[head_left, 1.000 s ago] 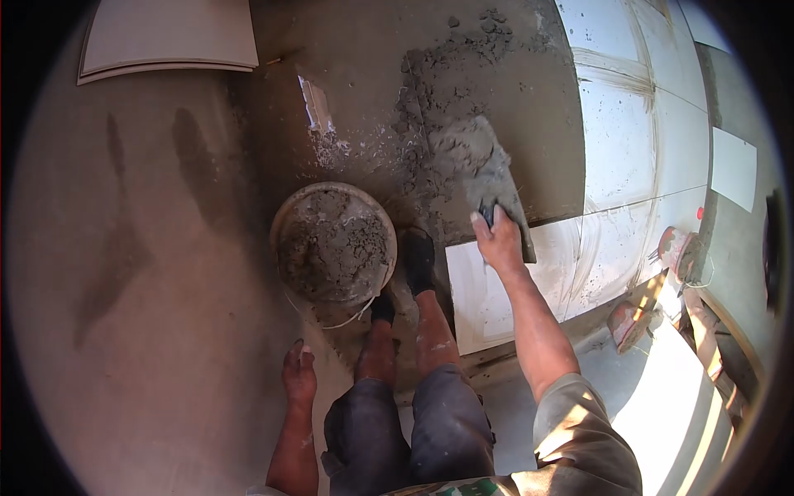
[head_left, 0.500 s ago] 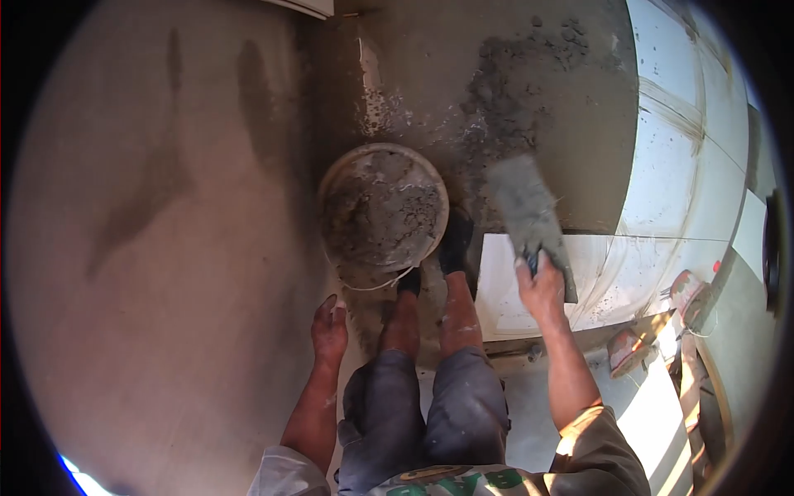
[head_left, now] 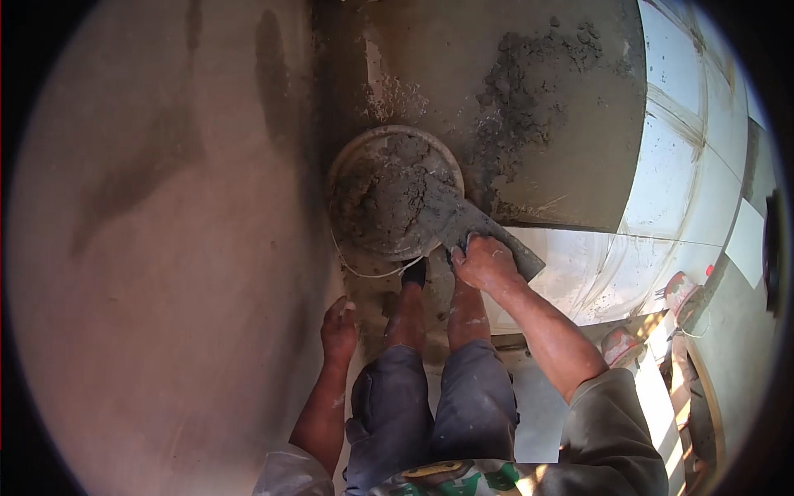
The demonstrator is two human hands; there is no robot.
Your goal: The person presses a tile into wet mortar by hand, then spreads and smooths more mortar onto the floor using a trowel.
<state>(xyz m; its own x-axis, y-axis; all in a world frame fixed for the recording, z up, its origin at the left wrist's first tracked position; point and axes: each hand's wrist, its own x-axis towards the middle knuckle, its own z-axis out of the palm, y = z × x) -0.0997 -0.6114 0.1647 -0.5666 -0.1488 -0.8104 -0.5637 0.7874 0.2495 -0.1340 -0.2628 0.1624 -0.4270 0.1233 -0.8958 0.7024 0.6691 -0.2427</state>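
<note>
Dim interior, glare right, fisheye-warped edges

The grip of the grey rectangular metal trowel (head_left: 490,226) was largely hidden by the bare right hand (head_left: 488,263); its far end blurred into the wet grey mortar (head_left: 376,194). The round, pale-rimmed bucket (head_left: 390,130) partly covered the black-clad left foot (head_left: 414,273) — the green-printed shirt (head_left: 471,481) was cut off below.

Right hand (head_left: 488,263) closed in a grip, forearm angled outward — left hand (head_left: 338,331) lower, held apart, fingers loosely curled.
</note>
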